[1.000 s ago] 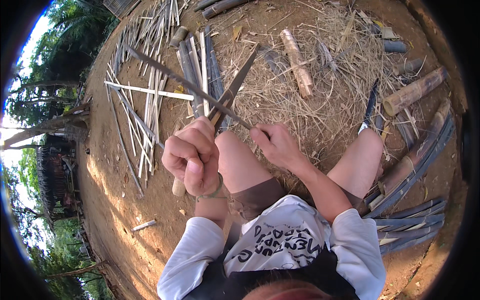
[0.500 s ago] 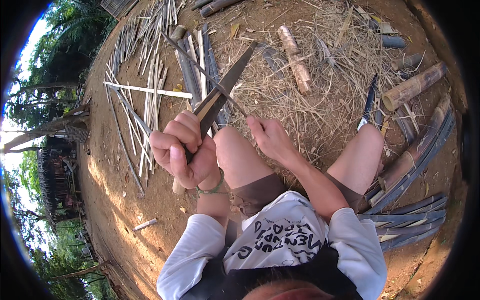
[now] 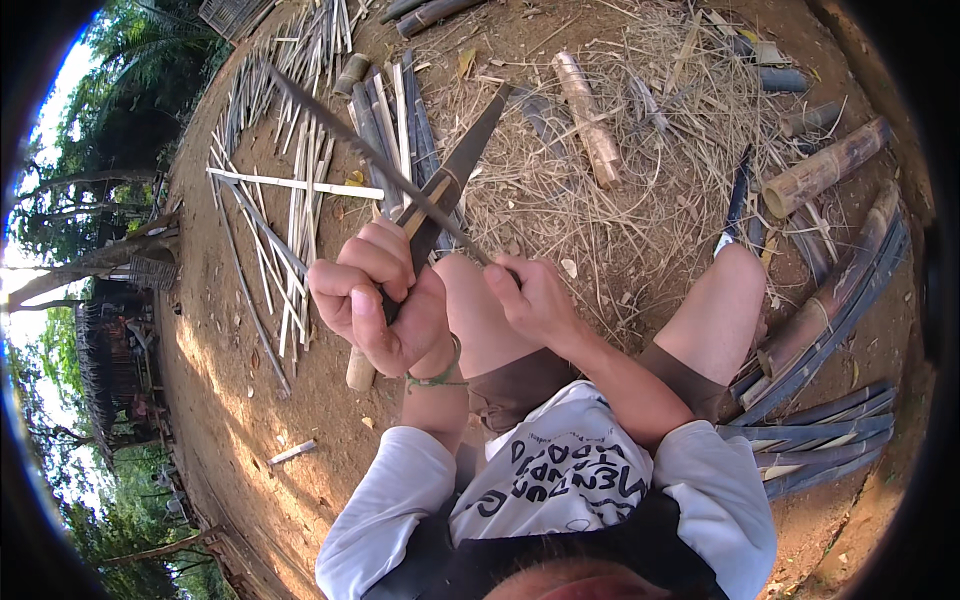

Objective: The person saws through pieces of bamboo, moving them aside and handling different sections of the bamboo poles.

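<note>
The left hand (image 3: 385,300) had its fingers (image 3: 378,262) curled tight round the dark lower end of a wide tapered blade (image 3: 472,150), which pointed up and away. The right hand (image 3: 538,305) had its fingers closed round the near end of a long thin tool (image 3: 390,174), which slanted across the blade; I could not tell whether the two touched. Both were held up in the air, near the person's bent knees (image 3: 735,280).

Below spread bare brown earth (image 3: 230,330), littered with pale shavings (image 3: 690,125) ahead of the knees. A short length of bamboo (image 3: 588,120) lay on that litter, its far end pointing away from the person. Over to the left, thin pale strips (image 3: 300,235) were strewn at odd angles, some crossing others, and dark poles (image 3: 366,118) lay beyond the left hand. On the right were a thick bamboo log (image 3: 828,168) and, closer in, a bundle of dark strips (image 3: 825,440).

It was all out of doors. Sunlight (image 3: 195,345) streaked the earth at the left, and past it stood a thatched hut (image 3: 92,370) and green trees (image 3: 130,90).
</note>
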`<state>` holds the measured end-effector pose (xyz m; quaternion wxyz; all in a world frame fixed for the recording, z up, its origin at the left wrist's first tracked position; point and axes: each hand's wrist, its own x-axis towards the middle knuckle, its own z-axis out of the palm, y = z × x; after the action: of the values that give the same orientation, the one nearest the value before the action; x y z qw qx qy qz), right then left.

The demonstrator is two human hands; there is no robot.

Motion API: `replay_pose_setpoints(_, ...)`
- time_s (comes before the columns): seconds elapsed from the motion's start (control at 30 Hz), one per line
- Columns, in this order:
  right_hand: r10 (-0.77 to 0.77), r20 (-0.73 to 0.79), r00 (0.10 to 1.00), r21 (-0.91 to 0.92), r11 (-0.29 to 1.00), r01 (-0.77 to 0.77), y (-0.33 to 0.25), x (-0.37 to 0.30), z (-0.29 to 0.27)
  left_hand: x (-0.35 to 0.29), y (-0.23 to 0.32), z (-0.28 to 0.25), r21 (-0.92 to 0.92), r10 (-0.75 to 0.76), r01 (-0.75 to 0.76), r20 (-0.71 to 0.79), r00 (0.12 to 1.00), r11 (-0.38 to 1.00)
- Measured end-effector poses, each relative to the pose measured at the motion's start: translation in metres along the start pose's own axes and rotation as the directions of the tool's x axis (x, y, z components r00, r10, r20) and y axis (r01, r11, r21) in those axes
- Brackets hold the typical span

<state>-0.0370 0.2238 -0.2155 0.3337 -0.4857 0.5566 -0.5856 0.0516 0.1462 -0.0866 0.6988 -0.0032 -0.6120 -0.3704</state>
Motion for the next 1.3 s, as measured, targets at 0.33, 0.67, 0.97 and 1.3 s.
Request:
replay_pose_setpoints(0.33, 0.133, 0.011, 0.991, 0.028, 0.991, -0.133, 0.010, 0.003, -0.001, 0.004, -0.003, 0.008, 0.014, 0.034, -0.033, -0.057, 0.998, 0.999)
replay_pose_setpoints(0.67, 0.205, -0.052, 0.977, 0.128, 0.972, -0.197, 0.035, 0.007, 0.004, 0.007, -0.008, 0.020, -0.005, 0.087, -0.088, -0.125, 0.988, 0.996)
replay_pose_setpoints(0.97, 0.192, -0.008, 0.981, 0.215, 0.959, -0.186, 0.032, -0.002, 0.008, 0.008, -0.014, 0.016, -0.029, 0.087, -0.096, -0.224, 0.971, 0.995)
replay_pose_setpoints(1.3, 0.326, -0.104, 0.940, 0.117, 0.942, -0.314, 0.025, 0.015, 0.016, 0.021, -0.015, 0.016, 0.012, 0.082, -0.084, -0.403, 0.912, 0.996)
